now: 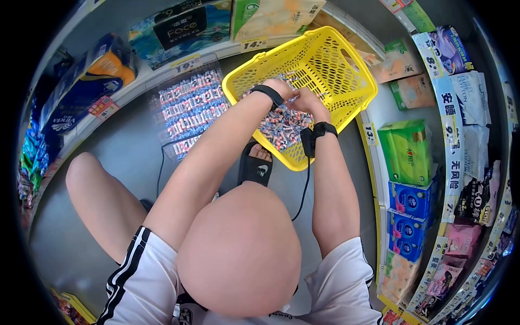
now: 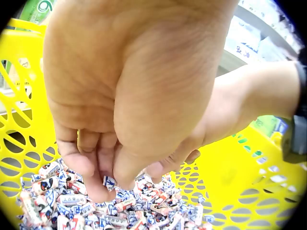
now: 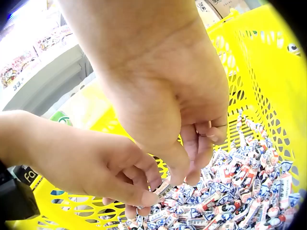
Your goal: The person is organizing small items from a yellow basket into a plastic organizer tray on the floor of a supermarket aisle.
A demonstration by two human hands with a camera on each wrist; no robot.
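Both hands are close together inside the yellow basket (image 1: 346, 65), over a heap of wrapped candies (image 1: 281, 130). My left hand (image 1: 279, 89) pinches a wrapped candy (image 3: 164, 186) between thumb and fingers; its white and blue wrapper shows at the fingertips in both wrist views. Right beside it, my right hand (image 1: 313, 103) has its fingers bent, thumb and index tips drawn together near that candy in the right wrist view. I cannot tell whether the right fingertips hold a candy, as the hand covers them. Red, white and blue wrappers fill the basket's near end.
Left of the basket, neat rows of the same candies (image 1: 195, 103) lie on the floor. Shelves with tissue packs (image 1: 405, 154) curve along the right, more packs (image 1: 181, 30) at the back. A sandalled foot (image 1: 257, 162) is close to the basket; a black cable (image 1: 303, 195) hangs from the right wrist.
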